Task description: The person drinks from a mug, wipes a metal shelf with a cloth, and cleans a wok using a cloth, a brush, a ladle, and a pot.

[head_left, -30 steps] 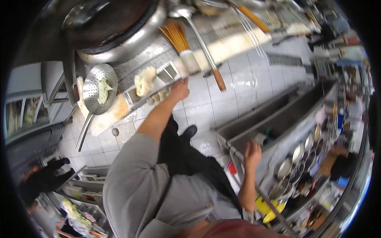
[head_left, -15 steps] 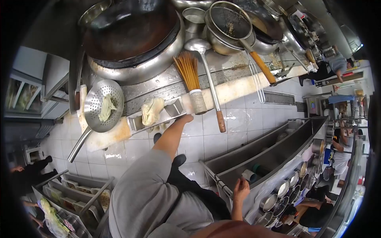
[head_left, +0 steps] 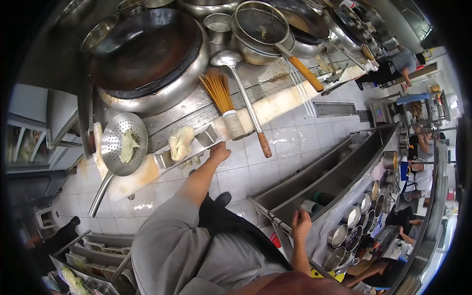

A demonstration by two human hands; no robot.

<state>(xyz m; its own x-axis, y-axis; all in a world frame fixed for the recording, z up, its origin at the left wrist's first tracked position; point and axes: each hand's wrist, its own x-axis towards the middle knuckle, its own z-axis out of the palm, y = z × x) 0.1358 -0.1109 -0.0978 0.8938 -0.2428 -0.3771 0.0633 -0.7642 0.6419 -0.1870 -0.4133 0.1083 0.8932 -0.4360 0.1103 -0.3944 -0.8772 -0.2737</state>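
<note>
My left hand [head_left: 221,152] reaches to the front edge of the stove, fingers curled, by a metal bracket and the white-wrapped handle of a bamboo wok brush [head_left: 224,105]. Whatever it grips there is hidden. Beside it, a crumpled pale cloth [head_left: 181,143] lies on the ledge. A long-handled ladle [head_left: 246,98] rests across the edge, right of the brush. At left sits a perforated strainer [head_left: 113,153] with a pale green-white piece in it. My right hand [head_left: 301,226] hangs in the air beside a steel trough, holding nothing, fingers loosely bent.
A large dark wok [head_left: 147,54] sits on the stove, with a mesh sieve [head_left: 261,24] over a pot farther right. Behind my right hand is a steel trough [head_left: 275,196], then several metal pans [head_left: 351,216]. Other people stand at the far right. The tiled floor [head_left: 241,177] looks wet.
My whole view has shifted and turned slightly. My left hand shows more fully at the stove edge, a little left and lower. My right hand stays raised beside the trough.
</note>
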